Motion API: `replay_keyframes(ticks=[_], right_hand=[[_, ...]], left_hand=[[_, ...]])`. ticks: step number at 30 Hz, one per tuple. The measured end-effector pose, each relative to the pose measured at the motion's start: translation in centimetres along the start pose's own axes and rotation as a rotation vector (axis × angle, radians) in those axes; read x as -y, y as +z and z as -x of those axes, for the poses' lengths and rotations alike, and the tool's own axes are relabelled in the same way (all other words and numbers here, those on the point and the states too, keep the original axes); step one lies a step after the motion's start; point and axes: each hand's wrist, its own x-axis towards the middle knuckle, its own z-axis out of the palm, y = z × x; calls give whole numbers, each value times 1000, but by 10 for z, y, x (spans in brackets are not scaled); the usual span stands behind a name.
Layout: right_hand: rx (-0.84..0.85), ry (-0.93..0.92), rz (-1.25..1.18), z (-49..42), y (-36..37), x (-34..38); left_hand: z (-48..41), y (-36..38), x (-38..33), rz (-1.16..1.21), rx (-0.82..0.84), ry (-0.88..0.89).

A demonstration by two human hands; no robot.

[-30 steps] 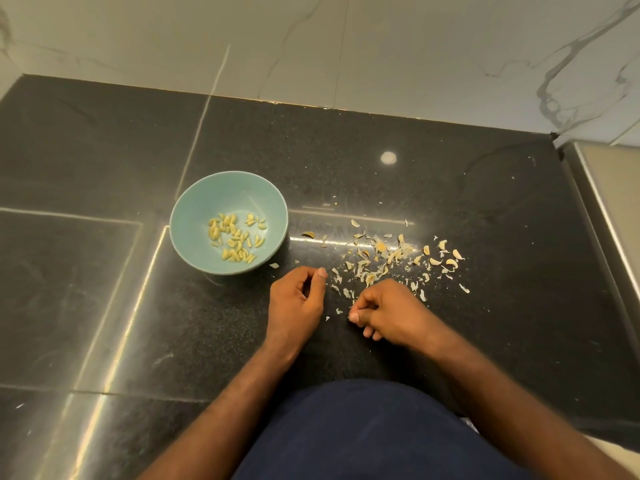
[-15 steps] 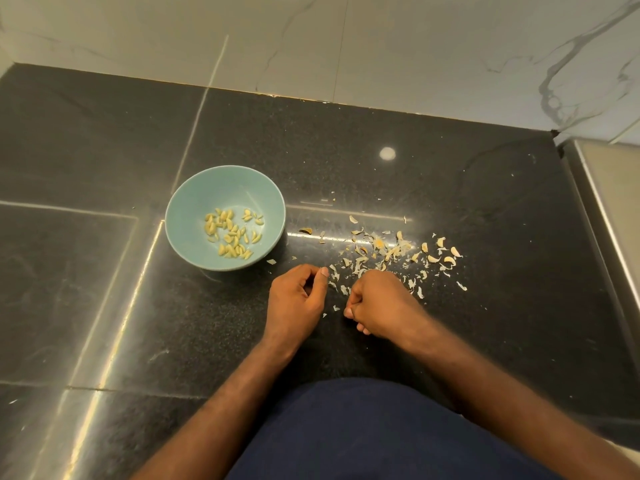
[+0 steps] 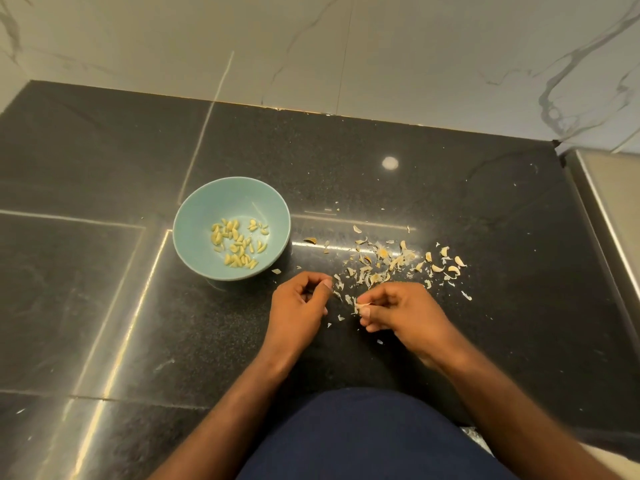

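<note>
Pinching a pale garlic piece [image 3: 362,305] between thumb and forefinger of the right hand [image 3: 401,313], remaining fingers curled under. Held low over the black counter [image 3: 502,306], at the near edge of the scattered peelings [image 3: 381,265], close to the left hand [image 3: 299,304] but apart from it. Left hand noted curled, thumb tip against forefinger; contents, if any, hidden, so grip cannot be judged. Light blue bowl [image 3: 194,216] recorded beyond and left of the left hand, with peeled cloves [image 3: 237,245] in its bottom. Several whole cloves [image 3: 446,263] logged at the right end of the scatter. Marble-patterned wall [image 3: 381,57] behind the counter.
</note>
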Motion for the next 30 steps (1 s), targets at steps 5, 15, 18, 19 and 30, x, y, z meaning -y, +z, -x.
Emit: replay_keyframes(ticks=[5,15,18,19,30], right_hand=[[-88,-139,-211,18,-6,18],[-129,-280,-139,26,-8,33],[-147,-309,-76,27,-6,35],[-154,-326,-50,28,-5,36],[-219,-500,161,33,-4,38]], left_hand=[[17,2,-29,162,173,-44],[22,1,-52,305,254,-46],[23,1,-52,315,229,-49],[23,0,-52,313,227,-46],[23,-3,-55,312,242,-18]])
